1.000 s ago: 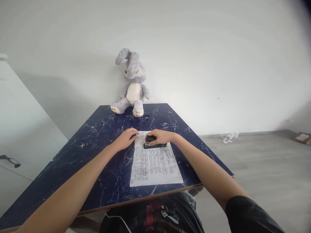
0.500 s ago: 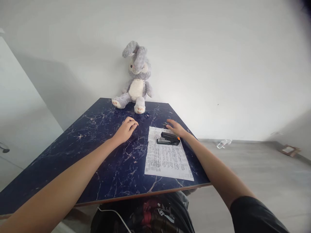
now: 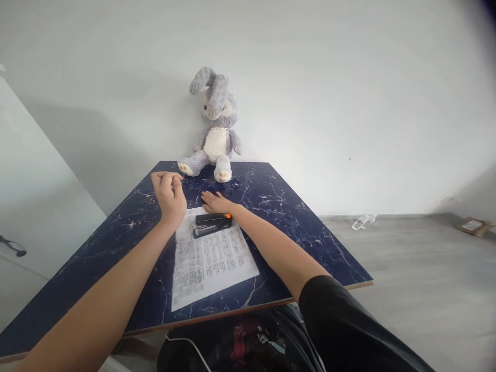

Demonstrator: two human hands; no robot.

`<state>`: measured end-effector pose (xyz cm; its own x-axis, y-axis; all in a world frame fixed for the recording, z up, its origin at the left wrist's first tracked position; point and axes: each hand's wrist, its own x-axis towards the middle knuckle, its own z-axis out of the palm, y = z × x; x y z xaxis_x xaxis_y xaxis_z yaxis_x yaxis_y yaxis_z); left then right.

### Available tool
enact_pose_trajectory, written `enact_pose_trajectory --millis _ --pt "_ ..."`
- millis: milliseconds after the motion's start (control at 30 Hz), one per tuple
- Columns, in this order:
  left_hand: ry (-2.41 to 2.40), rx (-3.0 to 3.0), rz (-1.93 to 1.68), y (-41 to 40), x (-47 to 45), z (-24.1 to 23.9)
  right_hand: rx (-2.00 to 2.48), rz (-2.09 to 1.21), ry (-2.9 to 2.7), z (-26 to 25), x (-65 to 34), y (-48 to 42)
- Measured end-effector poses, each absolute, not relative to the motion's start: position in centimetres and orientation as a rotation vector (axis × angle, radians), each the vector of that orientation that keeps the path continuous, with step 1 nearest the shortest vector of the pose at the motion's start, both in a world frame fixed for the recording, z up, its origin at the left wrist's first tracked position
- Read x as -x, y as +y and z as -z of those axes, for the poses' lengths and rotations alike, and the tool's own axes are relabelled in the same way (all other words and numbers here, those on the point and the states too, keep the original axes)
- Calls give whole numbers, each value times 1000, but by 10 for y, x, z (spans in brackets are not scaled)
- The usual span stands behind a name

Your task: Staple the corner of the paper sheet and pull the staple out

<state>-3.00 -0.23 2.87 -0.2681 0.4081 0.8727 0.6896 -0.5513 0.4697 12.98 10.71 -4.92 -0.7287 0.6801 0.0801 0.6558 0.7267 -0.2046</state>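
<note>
My left hand (image 3: 169, 199) is raised at the left of the paper's top edge, its fingers curled in and no object visible in it. Palm down, my right hand (image 3: 217, 202) lies at the top of the printed paper (image 3: 217, 266), fingers stretched out. Just below that hand a black stapler (image 3: 211, 225) with an orange tip rests on the sheet, close to my right wrist. The paper lies slightly turned on the table, near its front edge.
The dark blue marble-patterned table (image 3: 298, 217) stands against the wall. A grey plush rabbit (image 3: 216, 142) sits at its back edge. On the floor to the right lie a clear plastic item (image 3: 363, 222) and a cardboard piece (image 3: 473, 226).
The paper and stapler have shifted left across the table, along with my right hand. My left hand has moved left and up, its fingers curling tighter.
</note>
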Motion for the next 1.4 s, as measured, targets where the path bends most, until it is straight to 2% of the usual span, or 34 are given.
enact_pose_trajectory --millis 133,300,467,600,767,900,1000,1100,1267,1400 --pt "-1404 1664 1936 -1 41 -37 973 -236 -2784 52 -88 104" --pt "-1519 1750 1865 13 44 -25 865 -126 -2794 55 -126 89" --pt "-1721 2235 1391 25 33 6 1008 -121 -2791 56 -218 78" --pt "-1615 2692 970 22 12 28 1084 -269 -2653 54 -269 72" --pt "-1582 2768 682 12 -8 39 1068 -548 -2282 20 -302 57" --pt "-1596 2778 735 10 -11 39 800 -885 -2570 -16 -307 27" --pt "-1566 2795 861 9 -12 37 641 -817 -2815 -25 -292 6" --pt "-1479 2900 1018 7 -12 33 630 -719 -2828 -24 -279 -2" --pt "-1540 2965 1240 10 -7 29 904 -1012 -2347 -29 -309 13" --pt "-1515 3015 1497 16 -5 32 1023 -948 -1850 -25 -352 34"
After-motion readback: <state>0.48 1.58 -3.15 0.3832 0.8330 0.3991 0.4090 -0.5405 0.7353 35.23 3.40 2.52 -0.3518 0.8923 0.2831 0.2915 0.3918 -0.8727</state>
